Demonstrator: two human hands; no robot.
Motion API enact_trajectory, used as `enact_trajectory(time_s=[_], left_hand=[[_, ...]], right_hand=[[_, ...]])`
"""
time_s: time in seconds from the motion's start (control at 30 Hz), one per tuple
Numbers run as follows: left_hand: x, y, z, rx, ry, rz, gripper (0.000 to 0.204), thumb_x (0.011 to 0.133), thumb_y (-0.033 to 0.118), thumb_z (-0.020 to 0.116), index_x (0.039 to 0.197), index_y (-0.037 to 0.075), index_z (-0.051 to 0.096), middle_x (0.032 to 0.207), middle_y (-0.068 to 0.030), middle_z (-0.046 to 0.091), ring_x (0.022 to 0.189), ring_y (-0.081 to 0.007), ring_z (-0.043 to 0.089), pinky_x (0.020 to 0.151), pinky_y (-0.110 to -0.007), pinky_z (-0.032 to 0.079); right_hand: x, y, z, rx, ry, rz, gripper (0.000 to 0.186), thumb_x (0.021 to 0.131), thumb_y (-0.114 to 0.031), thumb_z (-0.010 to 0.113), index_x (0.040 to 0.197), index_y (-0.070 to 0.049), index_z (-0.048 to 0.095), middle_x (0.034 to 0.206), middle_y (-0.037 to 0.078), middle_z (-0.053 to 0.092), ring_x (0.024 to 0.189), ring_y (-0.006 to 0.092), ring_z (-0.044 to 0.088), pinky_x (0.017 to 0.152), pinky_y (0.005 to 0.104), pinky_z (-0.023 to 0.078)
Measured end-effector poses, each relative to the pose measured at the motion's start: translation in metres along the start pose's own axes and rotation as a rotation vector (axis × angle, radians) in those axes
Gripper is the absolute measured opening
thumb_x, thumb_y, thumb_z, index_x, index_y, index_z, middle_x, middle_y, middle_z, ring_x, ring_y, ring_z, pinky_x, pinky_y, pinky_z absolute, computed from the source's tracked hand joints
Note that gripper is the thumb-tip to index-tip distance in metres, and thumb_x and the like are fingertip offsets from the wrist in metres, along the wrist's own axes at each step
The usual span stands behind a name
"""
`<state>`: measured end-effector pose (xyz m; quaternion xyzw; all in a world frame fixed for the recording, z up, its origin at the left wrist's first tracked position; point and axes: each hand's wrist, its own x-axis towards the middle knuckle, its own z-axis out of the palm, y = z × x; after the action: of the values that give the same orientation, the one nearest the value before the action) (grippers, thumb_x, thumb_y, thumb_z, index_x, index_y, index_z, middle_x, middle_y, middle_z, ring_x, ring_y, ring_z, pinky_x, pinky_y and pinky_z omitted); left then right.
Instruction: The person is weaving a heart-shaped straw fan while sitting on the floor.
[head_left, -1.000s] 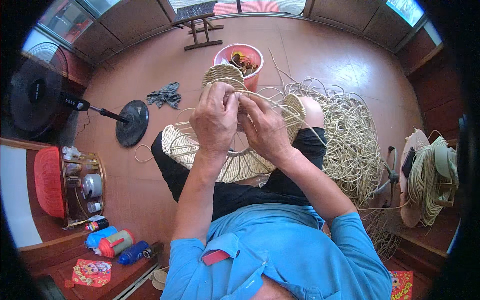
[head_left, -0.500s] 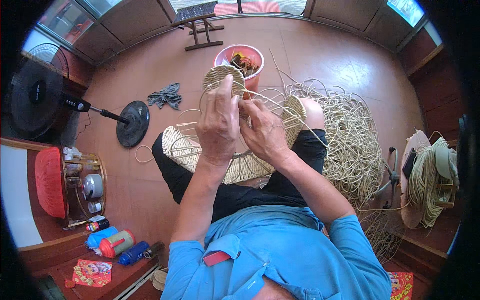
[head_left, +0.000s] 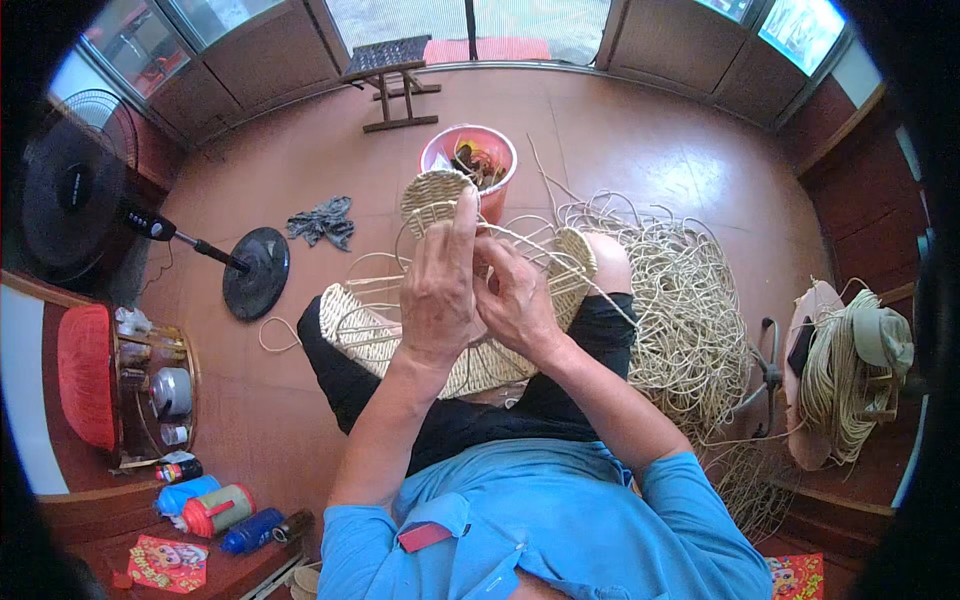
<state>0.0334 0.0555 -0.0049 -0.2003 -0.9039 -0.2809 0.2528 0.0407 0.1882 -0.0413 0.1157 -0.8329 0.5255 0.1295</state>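
Forearms (head_left: pixel 385 430) angle forward and inward; left hand (head_left: pixel 437 290), index finger raised, and bent-fingered right hand (head_left: pixel 516 302) meet below a woven disc (head_left: pixel 432 190); grips unclear.

Free to pass left of the left hand (head_left: pixel 437 288), over bare floor (head_left: pixel 238 370) out to the fan base (head_left: pixel 255 275); watch for the cord loop (head_left: pixel 279 334) by the left knee and the grey rag (head_left: pixel 322 222). Blocked straight ahead by the woven disc (head_left: pixel 428 200), then by the pink bucket (head_left: pixel 494 206) just behind. Passable beyond the bucket, short of the stool (head_left: pixel 388 60) at left. Crossed at the right hand's (head_left: pixel 515 300) front by stretched strands (head_left: pixel 545 245). Blocked right by the cord heap (head_left: pixel 690 315), with stray ends (head_left: pixel 541 165) poking forward. Closed off below by the woven panel (head_left: pixel 480 372) across the lap.
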Motion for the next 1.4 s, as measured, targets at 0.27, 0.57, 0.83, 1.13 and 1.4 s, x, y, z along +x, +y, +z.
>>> enact_trajectory(time_s=[0.27,0.57,0.83,1.13,1.4], left_hand=[[-0.010,-0.009,0.001,0.047,0.099,0.089,0.059,0.093,-0.003,0.070,0.150,0.007,0.061,0.120,-0.0163,0.070,0.113,-0.0369,0.072,0.094,-0.048,0.060],[-0.005,-0.011,-0.011,0.008,0.045,0.040,0.034,0.101,0.001,0.070,0.135,0.006,0.066,0.109,-0.0105,0.071,0.098,-0.0296,0.072,0.085,-0.041,0.061],[-0.018,-0.028,-0.039,-1.516,0.007,-0.739,0.024,0.106,0.010,0.071,0.127,0.007,0.061,0.086,0.0067,0.054,0.062,0.0046,0.042,0.045,-0.014,0.034],[-0.035,-0.082,-0.079,-1.270,0.141,-0.726,0.022,0.108,0.013,0.069,0.128,0.008,0.063,0.079,0.0091,0.048,0.061,0.0021,0.038,0.047,-0.017,0.031],[0.025,-0.094,-0.096,-1.279,0.250,-0.581,0.019,0.111,0.012,0.064,0.128,0.005,0.064,0.086,0.0013,0.060,0.064,-0.0048,0.053,0.057,-0.022,0.049]], right_hand=[[-0.004,-0.004,-0.003,-0.009,-0.004,-0.003,0.028,0.101,-0.013,0.070,0.129,-0.008,0.069,0.115,0.018,0.071,0.103,0.0396,0.076,0.086,0.0490,0.061],[-0.004,0.004,-0.001,0.016,-0.016,0.023,0.035,0.098,-0.012,0.073,0.132,-0.007,0.068,0.114,0.021,0.075,0.110,0.0409,0.075,0.093,0.0497,0.061],[-0.015,-0.008,0.001,-0.162,0.101,-0.128,0.055,0.093,-0.011,0.078,0.146,-0.012,0.063,0.126,0.019,0.065,0.108,0.0389,0.071,0.089,0.0488,0.060],[-0.021,0.001,0.004,-0.513,0.124,-0.469,0.060,0.091,-0.011,0.079,0.149,-0.020,0.067,0.137,0.007,0.060,0.107,0.0248,0.065,0.091,0.0390,0.055],[-0.019,-0.001,0.003,-0.593,0.043,-0.462,0.060,0.094,-0.017,0.076,0.154,-0.019,0.064,0.146,0.010,0.058,0.108,0.0261,0.068,0.087,0.0400,0.058]])
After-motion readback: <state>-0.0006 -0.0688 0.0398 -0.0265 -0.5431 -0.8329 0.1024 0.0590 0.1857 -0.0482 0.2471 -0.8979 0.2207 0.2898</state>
